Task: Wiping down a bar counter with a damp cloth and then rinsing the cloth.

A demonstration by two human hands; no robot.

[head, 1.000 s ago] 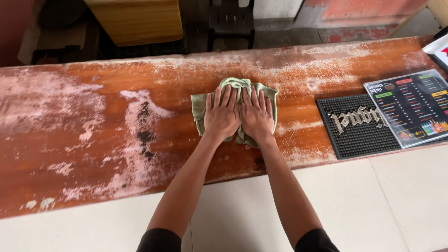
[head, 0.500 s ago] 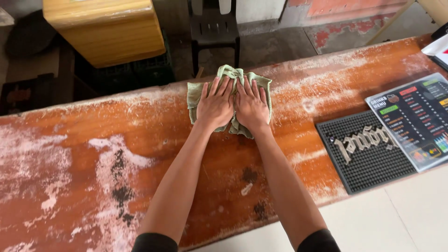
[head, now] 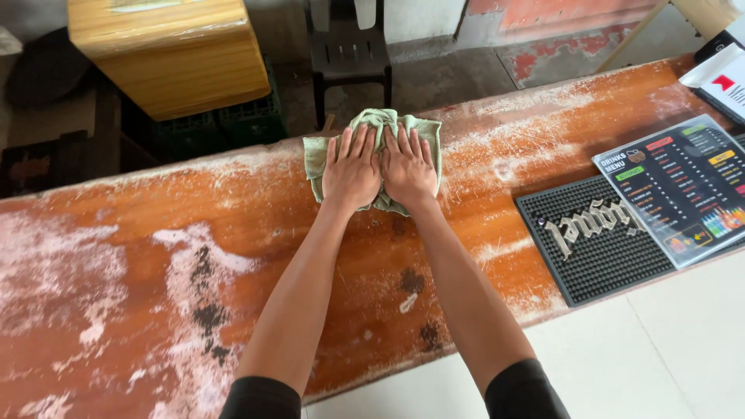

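A crumpled green cloth (head: pixel 425 133) lies at the far edge of a worn orange-brown wooden counter (head: pixel 256 233). My left hand (head: pixel 351 167) and my right hand (head: pixel 408 167) press flat on top of the cloth, side by side, fingers spread and pointing away from me. Both arms stretch straight out over the counter. White dusty smears cover much of the wood, with dark patches on the near left.
A black rubber bar mat (head: pixel 597 237) lies on the counter at the right, with a laminated menu card (head: pixel 689 186) overlapping it. Beyond the counter stand a yellow wooden box (head: pixel 167 54) on green crates and a dark chair (head: pixel 348 54). White tiles (head: pixel 636 365) border the near edge.
Both hands have pushed the cloth away from me, from the middle of the counter to its far edge. The view has shifted forward with them.
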